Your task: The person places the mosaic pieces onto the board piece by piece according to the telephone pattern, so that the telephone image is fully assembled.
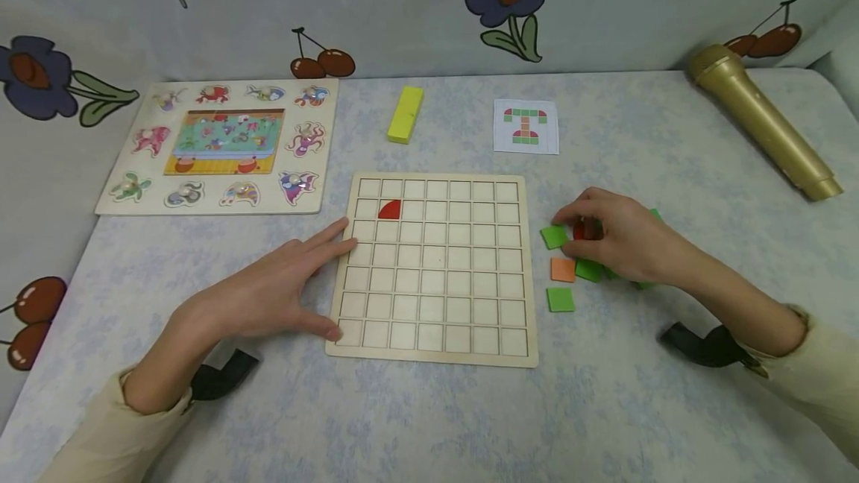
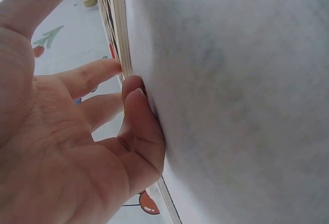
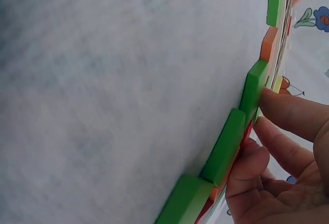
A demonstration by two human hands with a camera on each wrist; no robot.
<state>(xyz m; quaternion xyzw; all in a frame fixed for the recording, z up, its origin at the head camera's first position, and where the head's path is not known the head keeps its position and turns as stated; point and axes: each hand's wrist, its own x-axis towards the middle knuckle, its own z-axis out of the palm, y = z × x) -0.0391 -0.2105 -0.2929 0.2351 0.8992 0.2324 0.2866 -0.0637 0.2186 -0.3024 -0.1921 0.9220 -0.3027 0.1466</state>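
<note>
A wooden grid board (image 1: 439,362) lies flat, with a red quarter-circle tile (image 1: 391,209) in one of its upper-left cells. Spread along its left edge, my left hand (image 1: 271,289) touches the rim with thumb and fingertips; the left wrist view shows those fingers (image 2: 144,116) at the board's side. My right hand (image 1: 617,237) is over a loose group of tiles right of the board. Its index finger and thumb are right at a green square tile (image 1: 553,237), with a red tile (image 1: 580,230) partly hidden beneath the hand. Whether it pinches either, I cannot tell.
Near that hand lie an orange square (image 1: 562,270) and another green square (image 1: 560,300). A pattern card (image 1: 526,127) and a yellow block (image 1: 406,115) are behind the board. A sea-animal puzzle (image 1: 315,200) occupies the back left, a gold microphone (image 1: 765,121) the back right.
</note>
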